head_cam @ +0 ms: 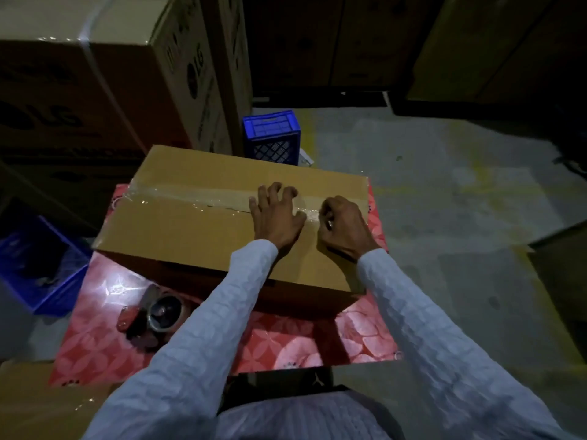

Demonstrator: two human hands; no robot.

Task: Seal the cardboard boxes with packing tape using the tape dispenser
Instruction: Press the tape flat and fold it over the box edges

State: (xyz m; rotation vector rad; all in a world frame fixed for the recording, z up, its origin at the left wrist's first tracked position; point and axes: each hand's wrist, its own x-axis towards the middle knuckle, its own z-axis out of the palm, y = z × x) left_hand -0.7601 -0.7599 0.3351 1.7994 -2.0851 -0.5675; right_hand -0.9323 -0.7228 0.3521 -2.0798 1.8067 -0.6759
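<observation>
A brown cardboard box (197, 223) lies closed on a red patterned table (286, 341). Clear packing tape (190, 193) runs along its centre seam from the left edge toward the right. My left hand (274, 217) rests flat on the box top over the seam, fingers spread. Just to its right, my right hand (341, 225) has its fingers curled down onto the taped seam; whether it pinches the tape is hidden. The tape dispenser (155, 314), with its roll, lies on the table in front of the box, apart from both hands.
Large printed cartons (95, 84) stand stacked at the back left. A blue plastic crate (271, 134) sits behind the box, another blue crate (35, 265) on the floor to the left. More cartons line the dark back wall. Grey concrete floor (444, 185) stretches right.
</observation>
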